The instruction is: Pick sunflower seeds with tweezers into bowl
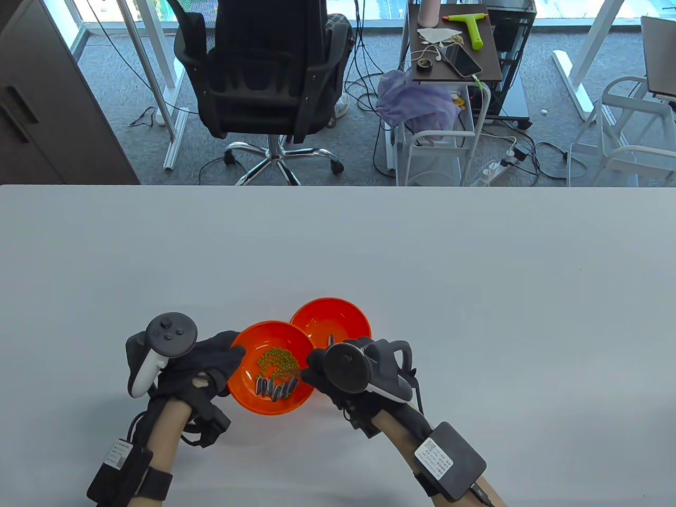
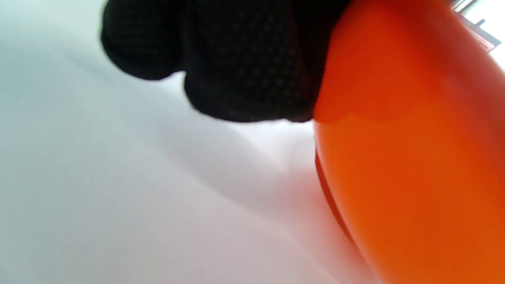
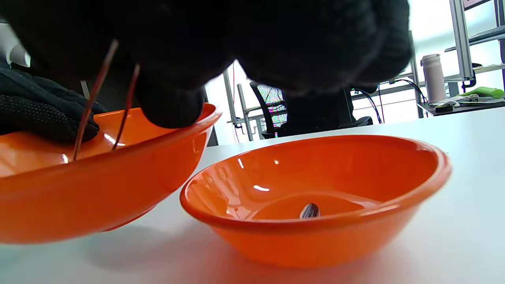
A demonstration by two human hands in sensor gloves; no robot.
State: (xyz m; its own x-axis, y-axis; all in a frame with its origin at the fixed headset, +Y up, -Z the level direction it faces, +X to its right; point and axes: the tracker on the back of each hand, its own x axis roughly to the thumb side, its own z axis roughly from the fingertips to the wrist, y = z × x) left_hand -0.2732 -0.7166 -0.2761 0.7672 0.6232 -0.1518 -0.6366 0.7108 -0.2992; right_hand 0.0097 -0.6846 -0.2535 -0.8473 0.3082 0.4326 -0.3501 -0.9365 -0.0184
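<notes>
On the desk, near edge: two orange bowls touching or nearly so, the hands working at both.
Source bowl: near bowl (image 1: 272, 375), tilted toward the person; holds a cluster of green peas (image 1: 277, 360) and a row of striped sunflower seeds (image 1: 273, 390) at its low side.
Target bowl: far bowl (image 1: 322, 317), flat on the desk; the right wrist view shows one sunflower seed (image 3: 310, 211) lying in its bottom.
Left hand: left hand (image 1: 208, 364) grips the near bowl's left rim, fingers over the edge, propping it at a tilt.
Right hand: right hand (image 1: 338, 377) holds thin metal tweezers (image 3: 105, 98); the two prongs stand apart and dip into the near bowl. Nothing visible between the tips; they are hidden below the rim.
Progress: early, by my reading. One seed across that I can see, several left in the near bowl. Next pick looks about to be made.
Left to do: pinch each remaining seed, carry it over the rims, drop it, leave the peas behind.
Desk: desk (image 1: 475, 296) plain pale grey, matte.
Room: office; black swivel chair (image 1: 269, 68) on grey carpet behind the desk, side cart with a phone (image 1: 462, 60) and green scraper (image 1: 472, 26), cables and a power strip on the floor, white frame legs.
</notes>
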